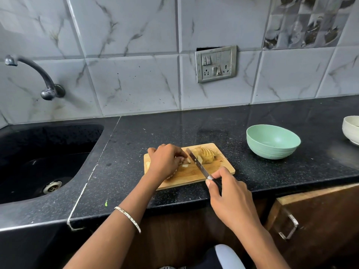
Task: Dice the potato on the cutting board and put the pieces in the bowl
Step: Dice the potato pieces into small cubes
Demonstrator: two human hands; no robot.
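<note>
Your left hand [165, 162] holds potato pieces [185, 165], your right hand [229, 197] grips the knife [196, 162]; sliced potato [204, 155] not yet diced, bowl [272, 141] empty.

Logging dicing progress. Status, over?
Left hand holds potato pieces, right hand grips knife. Sliced potato on cutting board. Green bowl without pieces, nothing in the way.

You're in a home kitchen: black speckled counter [174, 129], sunken sink [58, 136] with drain [52, 187] to your left, wall tap [38, 74] above it, marble-look tiles [136, 84], switch-and-socket plate [215, 64], wooden cutting board [186, 177], cabinet doors [320, 220] below.
</note>
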